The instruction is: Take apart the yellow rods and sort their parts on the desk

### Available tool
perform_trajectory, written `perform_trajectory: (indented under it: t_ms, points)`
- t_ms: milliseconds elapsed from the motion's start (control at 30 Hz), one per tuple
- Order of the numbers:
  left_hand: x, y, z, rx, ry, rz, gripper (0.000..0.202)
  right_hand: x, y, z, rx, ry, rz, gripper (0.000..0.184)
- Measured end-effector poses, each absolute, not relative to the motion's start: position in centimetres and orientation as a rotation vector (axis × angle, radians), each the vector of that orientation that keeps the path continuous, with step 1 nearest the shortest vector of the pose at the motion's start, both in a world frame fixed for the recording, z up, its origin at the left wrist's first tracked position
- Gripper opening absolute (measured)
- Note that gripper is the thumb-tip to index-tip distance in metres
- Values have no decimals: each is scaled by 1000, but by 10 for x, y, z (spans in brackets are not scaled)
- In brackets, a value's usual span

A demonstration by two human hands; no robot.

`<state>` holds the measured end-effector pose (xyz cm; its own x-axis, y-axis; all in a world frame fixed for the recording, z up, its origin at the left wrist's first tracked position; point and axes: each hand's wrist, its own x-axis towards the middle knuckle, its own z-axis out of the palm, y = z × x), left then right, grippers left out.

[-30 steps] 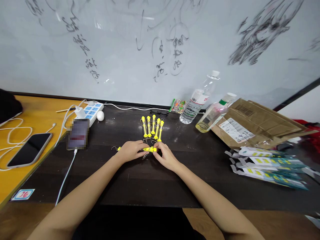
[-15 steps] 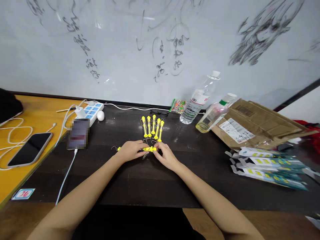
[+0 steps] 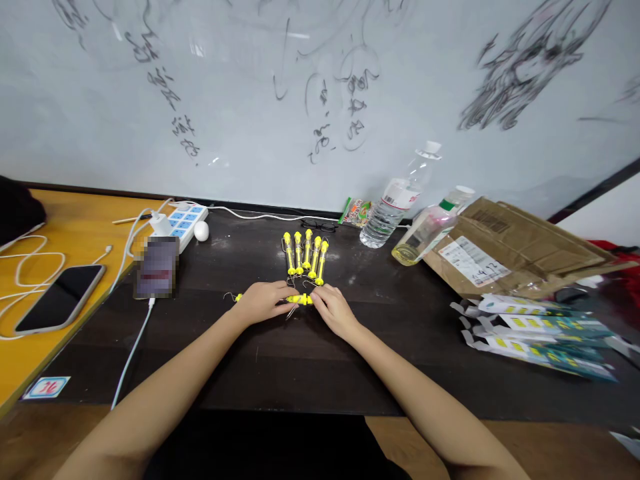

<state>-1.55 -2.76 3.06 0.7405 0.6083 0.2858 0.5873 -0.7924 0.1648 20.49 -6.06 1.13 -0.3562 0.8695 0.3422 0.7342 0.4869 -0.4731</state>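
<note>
A small yellow tube (image 3: pixel 300 299) is held level and crosswise low at the dark tabletop (image 3: pixel 380 347). Its left end is pinched by the left hand (image 3: pixel 261 301) and its right end is covered by the fingertips of the right hand (image 3: pixel 336 311). A thin metal wire, perhaps a hook, is seen slanting down from its underside. Just behind it, five matching yellow tubes (image 3: pixel 305 253) are laid side by side in a slightly fanned row, each with a rounded cap at the far end. Another yellow end piece (image 3: pixel 233 297), with a wire hook, is seen just left of the left hand.
</note>
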Motion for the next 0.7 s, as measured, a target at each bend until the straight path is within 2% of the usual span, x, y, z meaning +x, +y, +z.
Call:
perform_trajectory:
  t_ms: [67, 233, 367, 500, 633, 700]
  points:
    - [-16, -27, 31, 2868, 989, 499, 30, 204, -61, 12, -1292, -2184, 333, 30]
    - [-17, -27, 31, 2850, 1014, 491, 31, 203, -64, 11, -1194, -2145, 430, 6]
    - [-17, -26, 29, 2856, 996, 497, 31, 204, -65, 9, -1180, -2147, 440, 16]
    - [-16, -27, 30, 2863, 991, 498, 32, 205, -63, 11, -1258, -2131, 396, 15]
    - [-16, -28, 32, 2859, 1009, 493, 31, 205, -62, 13, -1293, -2189, 344, 30]
    - [-16, -28, 33, 2855, 1019, 484, 30, 205, -62, 13, -1264, -2196, 364, 26]
